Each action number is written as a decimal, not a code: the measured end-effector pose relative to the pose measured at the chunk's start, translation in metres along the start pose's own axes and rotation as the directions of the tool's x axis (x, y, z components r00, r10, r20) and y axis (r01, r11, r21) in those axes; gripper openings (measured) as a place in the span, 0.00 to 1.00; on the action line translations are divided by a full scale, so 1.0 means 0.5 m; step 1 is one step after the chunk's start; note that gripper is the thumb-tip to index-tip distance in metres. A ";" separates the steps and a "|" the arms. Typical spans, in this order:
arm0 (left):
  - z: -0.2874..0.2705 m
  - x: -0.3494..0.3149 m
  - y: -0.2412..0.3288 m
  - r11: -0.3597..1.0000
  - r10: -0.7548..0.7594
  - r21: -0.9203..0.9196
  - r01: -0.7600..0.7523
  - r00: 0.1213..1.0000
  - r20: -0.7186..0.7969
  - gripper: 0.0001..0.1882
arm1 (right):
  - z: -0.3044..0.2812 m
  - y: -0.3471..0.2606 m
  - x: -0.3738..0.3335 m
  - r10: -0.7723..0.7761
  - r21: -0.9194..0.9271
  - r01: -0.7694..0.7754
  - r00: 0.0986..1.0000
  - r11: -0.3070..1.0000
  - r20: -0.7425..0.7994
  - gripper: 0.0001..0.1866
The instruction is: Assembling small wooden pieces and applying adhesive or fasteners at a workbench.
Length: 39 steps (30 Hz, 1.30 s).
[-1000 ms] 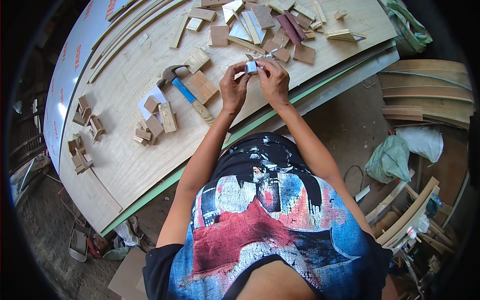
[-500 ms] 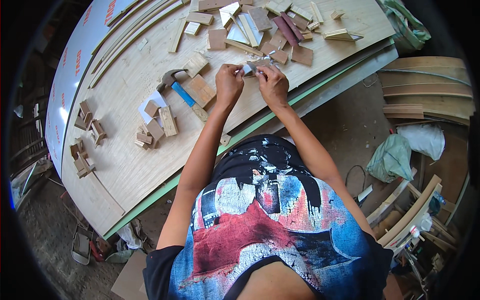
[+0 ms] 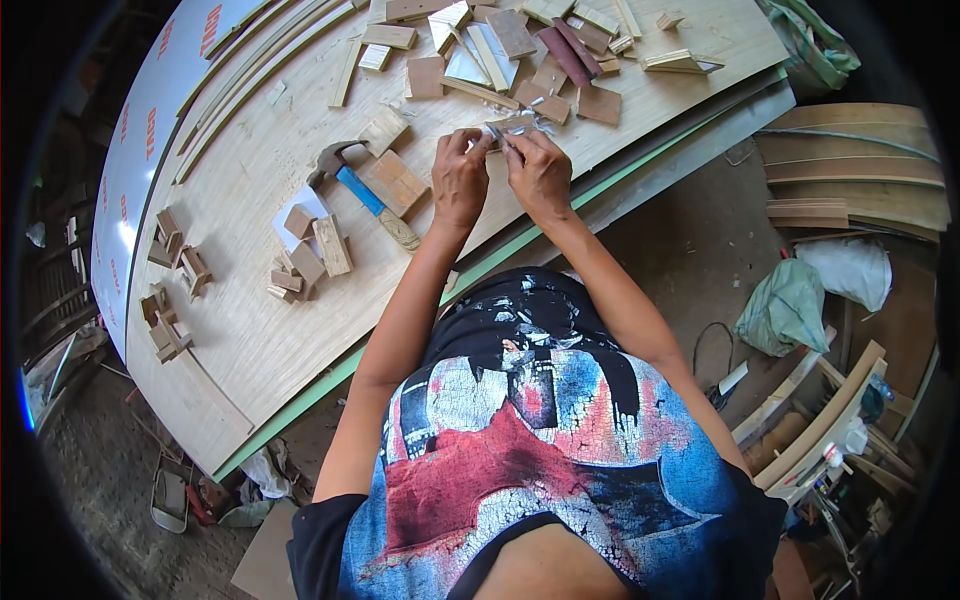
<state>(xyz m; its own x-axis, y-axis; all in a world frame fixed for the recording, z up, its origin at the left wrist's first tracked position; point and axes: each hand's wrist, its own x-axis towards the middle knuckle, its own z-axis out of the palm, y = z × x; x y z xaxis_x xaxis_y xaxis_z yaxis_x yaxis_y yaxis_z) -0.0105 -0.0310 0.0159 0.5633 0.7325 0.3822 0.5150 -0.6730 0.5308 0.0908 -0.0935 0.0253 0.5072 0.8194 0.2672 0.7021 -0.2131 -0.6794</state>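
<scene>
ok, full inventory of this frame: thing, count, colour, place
plywood sheet: one, pale wood, worktop on a green-edged board
hammer: one, blue handle, left of the hands
wood blocks: many, tan to brown, in clusters on the left and along the far edge
wood strips: several, pale, long, far left edge
small metal pieces: count unclear, silvery, at the fingertips
bags: two, green and white, floor on the right
curved wood panels: a stack, tan, far right
left hand: pinching at the small pieces
right hand: pinching beside it
</scene>
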 end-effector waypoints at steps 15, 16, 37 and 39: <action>0.001 0.002 -0.005 0.998 0.033 0.047 -0.035 0.999 0.043 0.13 | 0.014 0.001 0.013 -0.088 -0.115 0.092 0.995 0.989 0.044 0.07; 0.001 0.001 -0.007 0.998 0.036 0.045 -0.038 0.999 0.032 0.13 | 0.020 0.005 0.015 -0.083 -0.147 0.093 0.994 0.985 0.074 0.06; -0.004 0.004 0.002 0.998 0.012 0.056 -0.016 0.997 0.076 0.12 | 0.012 0.002 0.011 -0.068 -0.071 0.069 0.998 0.995 0.019 0.06; -0.004 0.005 0.003 0.998 0.014 0.062 -0.018 0.997 0.076 0.12 | 0.018 0.003 0.013 -0.083 -0.096 0.084 0.996 0.992 0.020 0.06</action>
<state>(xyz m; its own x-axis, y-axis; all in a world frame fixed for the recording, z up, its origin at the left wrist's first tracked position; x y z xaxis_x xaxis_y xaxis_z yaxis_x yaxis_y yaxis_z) -0.0096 -0.0299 0.0189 0.6179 0.7134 0.3306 0.5435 -0.6913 0.4760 0.0905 -0.0838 0.0198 0.4372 0.8446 0.3090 0.7872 -0.1932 -0.5857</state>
